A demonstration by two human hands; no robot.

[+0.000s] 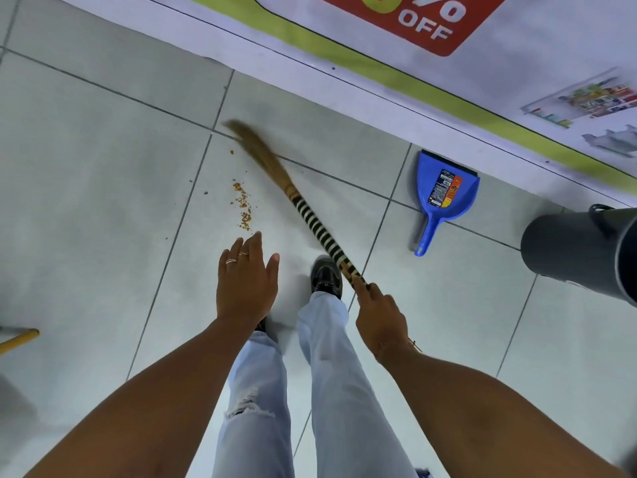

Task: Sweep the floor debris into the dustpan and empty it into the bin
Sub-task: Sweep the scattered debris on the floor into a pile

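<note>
A straw broom [275,170] with a black-and-white banded handle slants across the pale floor tiles, its blurred bristle tip at the upper left. My right hand [381,313] is shut on the handle's lower end. Brown crumb debris [243,205] lies in a loose line just left of the bristles. My left hand [246,281] hovers flat with fingers apart, holding nothing, below the crumbs. A blue dustpan [443,191] lies on the floor to the right, mouth toward the wall. A dark grey bin [579,250] stands at the right edge.
A printed banner [379,60] with a green band and a red "OFF" sign runs along the wall base at the top. My legs in light jeans and a black shoe [325,276] stand below the broom. A yellow stick end [20,338] shows at the left edge.
</note>
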